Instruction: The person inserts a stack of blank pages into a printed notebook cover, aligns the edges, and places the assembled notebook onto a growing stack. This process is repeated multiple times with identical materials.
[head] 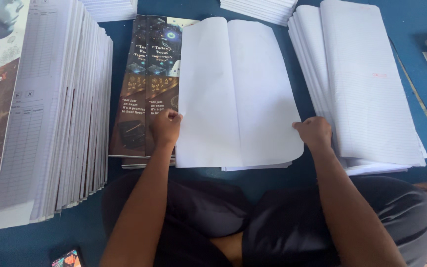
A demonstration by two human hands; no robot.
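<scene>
— At the fingertips first: what do you see?

— I see the left hand (165,127) curled into a loose fist, fingers pressed together, pinching the left edge of the open white paper bundle (238,94). The right hand (314,132) is curled the same way, knuckles up, gripping the bundle's right edge near its lower corner.

— Where does the bundle lie?

— On the blue floor (273,175), straight ahead of my crossed legs, folded open along a centre crease. Its left part overlaps a small stack of dark printed covers (147,84).

— And further out?

— Just beside the right hand I see a pile of ruled sheets (366,89), fanned. Far left stands a tall stack of finished notebooks (60,113). A phone (66,258) lies at the bottom edge.
</scene>
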